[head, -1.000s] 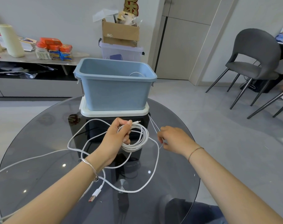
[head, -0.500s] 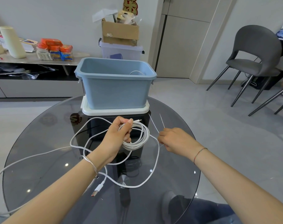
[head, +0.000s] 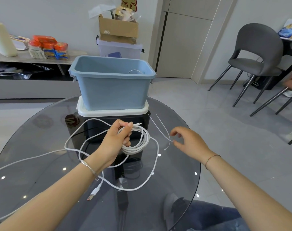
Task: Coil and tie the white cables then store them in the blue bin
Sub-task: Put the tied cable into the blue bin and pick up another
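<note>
- A living room with pale floor tiles. A round smoked-glass desk (head: 41, 164) fills the foreground, and a grey chair (head: 257, 52) stands well off to the right.
- Head view: a light-blue rectangular plastic bin (head: 112, 92) stands on a white lid (head: 113, 112) at the far side of the desk. A loop of white cable (head: 135, 71) shows inside it, so I judge that one cable is already stored.
- The left hand (head: 115, 140) grips a small coil of long white charging cable (head: 140, 142), several turns gathered, just in front of the bin.
- Much of that cable lies loose in wide loops on the glass, with its USB plug (head: 93, 194) near the left wrist. Coiling looks only partly done.
- The right hand (head: 187, 140) hovers with its fingers loosely curled at the near ends of two thin white ties (head: 160, 129). Whether it pinches them I cannot tell.
- Left to do: finish the coil, tie it, and put it in the bin.
</note>
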A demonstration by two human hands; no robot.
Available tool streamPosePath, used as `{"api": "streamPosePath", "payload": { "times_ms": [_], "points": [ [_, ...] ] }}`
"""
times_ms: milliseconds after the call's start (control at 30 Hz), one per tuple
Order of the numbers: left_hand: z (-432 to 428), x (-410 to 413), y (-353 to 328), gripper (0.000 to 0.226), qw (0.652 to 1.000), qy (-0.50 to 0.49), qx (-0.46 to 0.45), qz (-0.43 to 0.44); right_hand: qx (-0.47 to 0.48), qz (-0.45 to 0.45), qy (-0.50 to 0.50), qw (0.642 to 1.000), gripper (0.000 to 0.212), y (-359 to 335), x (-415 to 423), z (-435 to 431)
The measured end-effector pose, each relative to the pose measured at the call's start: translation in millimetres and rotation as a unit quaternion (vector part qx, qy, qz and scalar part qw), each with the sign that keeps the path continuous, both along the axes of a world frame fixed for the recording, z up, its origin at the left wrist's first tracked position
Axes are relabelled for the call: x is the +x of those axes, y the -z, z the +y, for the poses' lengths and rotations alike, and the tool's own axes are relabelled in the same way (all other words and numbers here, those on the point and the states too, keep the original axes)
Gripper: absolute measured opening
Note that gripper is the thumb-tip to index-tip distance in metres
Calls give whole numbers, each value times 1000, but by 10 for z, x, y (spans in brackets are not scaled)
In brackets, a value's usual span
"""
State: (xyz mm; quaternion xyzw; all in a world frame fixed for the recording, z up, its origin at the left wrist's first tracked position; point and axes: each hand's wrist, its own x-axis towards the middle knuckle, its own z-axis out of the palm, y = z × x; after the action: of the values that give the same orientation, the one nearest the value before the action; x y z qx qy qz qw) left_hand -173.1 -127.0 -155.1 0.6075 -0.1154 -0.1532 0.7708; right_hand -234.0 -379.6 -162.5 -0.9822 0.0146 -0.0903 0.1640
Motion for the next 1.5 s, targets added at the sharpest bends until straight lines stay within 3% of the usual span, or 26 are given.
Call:
{"api": "streamPosePath", "payload": {
  "times_ms": [67,133,200,367,600,767,900,1100,1233,1400,1500],
  "points": [
    [-16,-11,7,15,1000,2,-1,2,83,-10,82,993,7,61,17,6],
    [-30,-23,8,16,1000,4,1,3,139,14,143,980,24,109,46,71],
    [-32,-35,10,16,1000,5,3,6,137,36,167,976,32,124,84,147],
    [-11,-51,-1,15,1000,5,5,6,128,46,183,974,16,103,157,301],
    [-22,-70,-8,14,1000,6,4,6,41,68,136,987,15,28,156,362],
    [16,-49,-11,15,1000,3,6,3,118,7,130,984,11,-49,120,301],
    [41,-22,-42,16,1000,11,1,-7,325,-43,80,941,19,-295,69,380],
    [138,8,-141,17,998,35,15,-43,577,15,22,816,21,-625,34,646],
    [253,3,-243,16,995,69,32,-69,564,-35,-4,825,16,-687,70,753],
    [385,-34,-403,15,989,97,39,-108,544,-153,64,822,8,-734,210,857],
    [454,-40,-475,15,985,122,35,-113,567,-178,76,801,6,-729,287,898]
  ]
}}
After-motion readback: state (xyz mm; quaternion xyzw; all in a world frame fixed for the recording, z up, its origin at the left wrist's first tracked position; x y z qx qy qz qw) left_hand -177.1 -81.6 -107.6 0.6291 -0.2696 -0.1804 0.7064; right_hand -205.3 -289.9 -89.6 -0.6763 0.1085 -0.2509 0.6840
